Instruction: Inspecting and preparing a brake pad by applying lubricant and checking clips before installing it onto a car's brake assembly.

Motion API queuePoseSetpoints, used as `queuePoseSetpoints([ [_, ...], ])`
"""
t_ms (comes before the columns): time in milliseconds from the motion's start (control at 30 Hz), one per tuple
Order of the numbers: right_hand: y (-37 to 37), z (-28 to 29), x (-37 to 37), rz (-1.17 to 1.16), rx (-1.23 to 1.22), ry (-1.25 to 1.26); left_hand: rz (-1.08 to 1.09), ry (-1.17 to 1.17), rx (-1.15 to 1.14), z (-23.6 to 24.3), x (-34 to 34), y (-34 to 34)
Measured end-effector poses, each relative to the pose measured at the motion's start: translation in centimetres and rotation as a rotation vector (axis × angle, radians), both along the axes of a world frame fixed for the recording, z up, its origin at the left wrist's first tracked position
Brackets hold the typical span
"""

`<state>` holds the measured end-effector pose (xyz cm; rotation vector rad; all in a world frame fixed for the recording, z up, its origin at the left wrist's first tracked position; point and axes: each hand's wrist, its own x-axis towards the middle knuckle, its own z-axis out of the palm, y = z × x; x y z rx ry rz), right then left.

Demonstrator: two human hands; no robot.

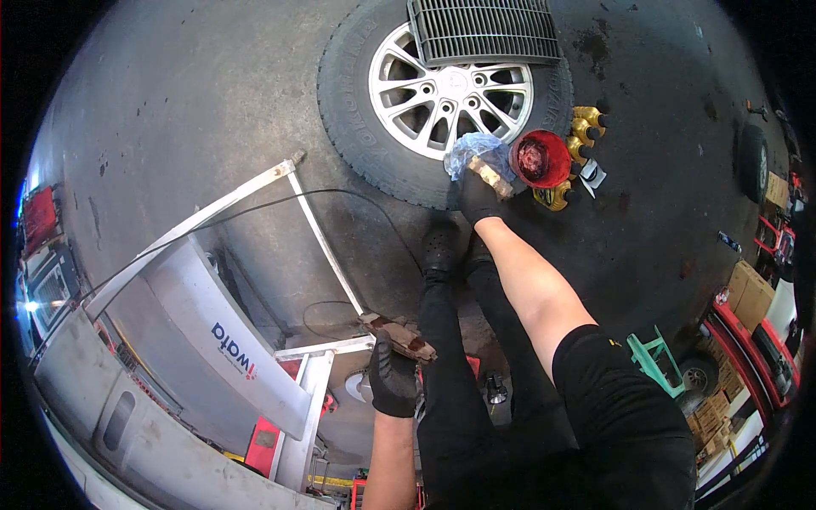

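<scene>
My left hand [393, 382], in a dark glove, is closed around a brown, worn, flat block [401, 337]. That block lies beside the corner of a white metal stand [323, 246]; I cannot tell whether they touch. Farther off, my right hand [478, 201], also gloved, reaches to the near edge of a wheel. It is closed on a tan, stained block [490, 177], whose kind is unclear. Crumpled blue plastic [473, 150] lies just beyond it on the tyre [357, 127]. To its right stands a red tub [557, 160] with dark reddish stuff inside.
A black slatted grille [484, 32] rests on the wheel's far side. Several yellow bottles [585, 132] stand right of the tub. A dark cable [323, 190] crosses the stand and floor. A large pale panel [229, 331] fills the lower left; a green stool [656, 361] stands right.
</scene>
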<state>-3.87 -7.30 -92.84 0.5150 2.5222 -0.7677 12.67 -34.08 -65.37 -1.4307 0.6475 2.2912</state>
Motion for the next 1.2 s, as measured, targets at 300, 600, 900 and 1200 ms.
queuePoseSetpoints([
  [300,0.0,1.2,-0.3,0.171,0.104,-0.003,0.023,0.031,-0.023,0.4,-0.2,0.6],
  [600,1.7,-0.6,-0.3,0.149,0.168,-0.069,-0.002,0.128,0.159,0.9,-2.0,2.2],
  [900,1.4,5.4,3.9,0.021,0.151,0.045,-0.077,0.086,0.141,1.7,-3.2,2.4],
  [1200,4.1,1.5,2.2,0.15,0.394,0.144,-0.216,0.146,0.167,2.7,-4.8,4.3],
])
